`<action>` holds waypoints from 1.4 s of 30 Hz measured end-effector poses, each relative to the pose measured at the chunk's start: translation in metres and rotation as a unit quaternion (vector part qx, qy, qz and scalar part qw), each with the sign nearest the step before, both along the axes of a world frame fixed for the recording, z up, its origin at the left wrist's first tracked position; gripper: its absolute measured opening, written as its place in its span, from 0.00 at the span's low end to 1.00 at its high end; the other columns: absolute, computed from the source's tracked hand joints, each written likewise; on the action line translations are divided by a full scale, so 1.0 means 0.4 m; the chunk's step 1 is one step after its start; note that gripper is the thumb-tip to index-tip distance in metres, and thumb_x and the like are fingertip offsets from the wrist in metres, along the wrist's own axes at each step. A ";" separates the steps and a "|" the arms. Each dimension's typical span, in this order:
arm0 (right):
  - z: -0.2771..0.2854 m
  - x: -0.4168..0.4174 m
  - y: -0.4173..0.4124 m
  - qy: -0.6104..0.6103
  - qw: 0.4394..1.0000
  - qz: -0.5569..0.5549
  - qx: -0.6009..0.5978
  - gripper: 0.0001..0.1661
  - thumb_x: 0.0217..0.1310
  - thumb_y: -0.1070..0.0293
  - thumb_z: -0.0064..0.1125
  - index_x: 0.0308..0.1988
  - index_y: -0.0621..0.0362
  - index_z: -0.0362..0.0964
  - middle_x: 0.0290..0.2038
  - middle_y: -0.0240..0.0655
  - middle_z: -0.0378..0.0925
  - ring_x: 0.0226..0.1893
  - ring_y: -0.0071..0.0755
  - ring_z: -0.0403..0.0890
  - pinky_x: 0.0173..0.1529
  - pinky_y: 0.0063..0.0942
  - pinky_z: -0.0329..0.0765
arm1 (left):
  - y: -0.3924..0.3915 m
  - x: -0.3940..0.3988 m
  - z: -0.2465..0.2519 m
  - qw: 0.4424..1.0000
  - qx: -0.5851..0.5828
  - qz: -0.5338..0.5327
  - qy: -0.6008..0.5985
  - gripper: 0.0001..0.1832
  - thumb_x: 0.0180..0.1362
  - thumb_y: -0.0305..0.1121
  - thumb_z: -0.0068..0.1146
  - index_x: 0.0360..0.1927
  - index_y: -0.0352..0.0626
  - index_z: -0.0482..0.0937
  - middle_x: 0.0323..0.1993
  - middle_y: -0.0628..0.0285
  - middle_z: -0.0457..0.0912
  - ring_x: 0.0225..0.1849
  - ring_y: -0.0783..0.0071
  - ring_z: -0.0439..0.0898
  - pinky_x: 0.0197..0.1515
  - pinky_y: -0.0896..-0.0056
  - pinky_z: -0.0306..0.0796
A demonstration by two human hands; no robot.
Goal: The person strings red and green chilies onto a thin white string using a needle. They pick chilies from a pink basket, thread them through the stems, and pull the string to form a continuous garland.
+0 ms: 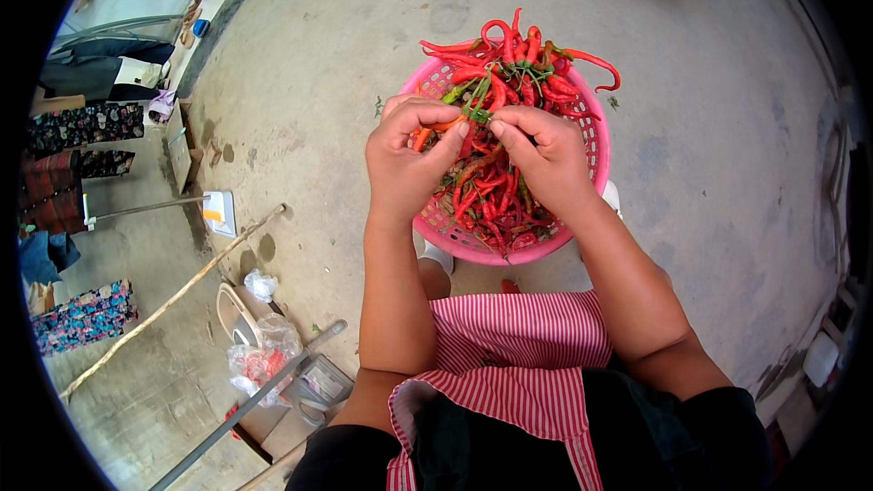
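A round pink plastic basket (pixel 600 157) with slotted walls stands before me, holding many red chili peppers (pixel 505 191). Over its left half, my left hand (pixel 416 143) pinches the green stems of a chili pepper between thumb and index finger; its orange-red body lies along my fingers. My right hand (pixel 545 143) is at the same cluster of green stems (pixel 479 114), thumb and index finger closed on its right end. The fingertips of both hands are close together. Beyond them, a bunch of red chilies (pixel 522 54) with green stems lies at the basket's far rim, some hanging over it.
Concrete floor (pixel 327 82) surrounds the basket. A long wooden stick (pixel 177 296) and a grey pole (pixel 239 409) cross the lower left, near a plastic bag (pixel 262 361) and a grey box (pixel 324 382). Clothes (pixel 85 126) hang at the far left. A striped apron (pixel 518 327) covers my lap.
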State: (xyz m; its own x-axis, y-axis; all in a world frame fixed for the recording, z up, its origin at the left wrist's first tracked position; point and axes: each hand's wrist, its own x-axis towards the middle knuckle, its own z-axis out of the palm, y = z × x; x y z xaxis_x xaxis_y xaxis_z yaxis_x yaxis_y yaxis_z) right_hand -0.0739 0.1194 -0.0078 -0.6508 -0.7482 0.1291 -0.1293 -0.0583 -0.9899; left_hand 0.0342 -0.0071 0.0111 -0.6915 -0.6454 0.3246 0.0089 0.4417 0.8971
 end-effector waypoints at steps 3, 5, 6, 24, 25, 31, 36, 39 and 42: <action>-0.014 0.004 -0.003 0.040 0.999 -0.022 0.000 0.06 0.56 0.73 0.54 0.34 0.65 0.72 0.25 0.39 0.75 0.24 0.27 0.76 0.31 0.24 0.72 | 0.004 -0.005 0.002 0.997 -0.073 -0.016 -0.026 0.08 0.41 0.21 0.63 0.27 0.41 0.79 0.29 0.65 0.79 0.38 0.70 0.73 0.41 0.71 0.68; -0.016 0.006 -0.006 0.071 0.997 -0.032 -0.002 0.07 0.56 0.73 0.54 0.34 0.65 0.72 0.25 0.40 0.75 0.24 0.29 0.76 0.31 0.25 0.72 | 0.006 -0.008 0.007 0.986 -0.160 -0.036 -0.039 0.09 0.41 0.19 0.62 0.28 0.39 0.78 0.30 0.64 0.78 0.38 0.72 0.73 0.41 0.73 0.68; -0.018 0.007 -0.007 0.087 0.996 -0.037 -0.003 0.07 0.56 0.73 0.54 0.34 0.65 0.72 0.25 0.40 0.75 0.24 0.30 0.76 0.30 0.25 0.72 | 0.007 -0.009 0.007 0.977 -0.203 -0.047 -0.045 0.09 0.41 0.18 0.62 0.29 0.38 0.78 0.30 0.63 0.78 0.38 0.73 0.72 0.42 0.74 0.68; -0.018 -0.002 -0.013 -0.094 0.994 0.047 0.024 0.05 0.58 0.78 0.47 0.35 0.67 0.68 0.26 0.37 0.77 0.26 0.23 0.78 0.32 0.22 0.76 | 0.031 -0.029 -0.026 0.962 -0.264 0.029 -0.058 0.12 0.40 0.21 0.63 0.31 0.42 0.77 0.31 0.63 0.79 0.40 0.66 0.75 0.46 0.68 0.66; -0.021 -0.004 -0.012 -0.092 0.995 0.041 0.025 0.04 0.58 0.78 0.47 0.35 0.67 0.68 0.26 0.37 0.77 0.26 0.23 0.79 0.31 0.22 0.76 | 0.034 -0.032 -0.026 0.961 -0.268 0.024 -0.057 0.11 0.40 0.21 0.62 0.30 0.42 0.77 0.31 0.63 0.79 0.40 0.66 0.75 0.46 0.68 0.66; -0.037 -0.006 -0.012 -0.124 0.992 0.023 0.007 0.04 0.59 0.77 0.47 0.34 0.66 0.68 0.26 0.35 0.77 0.26 0.22 0.78 0.32 0.21 0.76 | 0.037 -0.033 -0.017 0.960 -0.272 0.001 -0.061 0.12 0.41 0.20 0.62 0.32 0.41 0.78 0.32 0.62 0.79 0.40 0.66 0.75 0.45 0.68 0.67; -0.035 -0.031 -0.015 -0.205 0.978 0.035 -0.031 0.05 0.61 0.76 0.47 0.35 0.64 0.69 0.27 0.31 0.76 0.27 0.18 0.75 0.33 0.18 0.74 | 0.042 -0.020 -0.015 0.987 -0.155 -0.020 -0.038 0.14 0.46 0.20 0.59 0.40 0.36 0.77 0.37 0.57 0.79 0.42 0.68 0.76 0.48 0.69 0.69; -0.027 -0.052 -0.005 -0.273 0.958 0.073 -0.051 0.06 0.62 0.74 0.47 0.36 0.64 0.70 0.28 0.30 0.76 0.28 0.17 0.75 0.33 0.17 0.74 | 0.058 -0.009 0.001 0.997 0.075 -0.021 0.018 0.13 0.51 0.26 0.58 0.41 0.35 0.78 0.39 0.55 0.80 0.45 0.63 0.77 0.53 0.62 0.66; -0.009 -0.075 0.004 -0.272 0.954 0.103 -0.074 0.07 0.62 0.72 0.49 0.38 0.64 0.71 0.29 0.30 0.76 0.29 0.16 0.75 0.34 0.16 0.73 | 0.053 -0.001 0.017 0.984 0.116 -0.054 0.123 0.12 0.55 0.27 0.52 0.41 0.31 0.76 0.40 0.49 0.79 0.47 0.60 0.77 0.56 0.61 0.65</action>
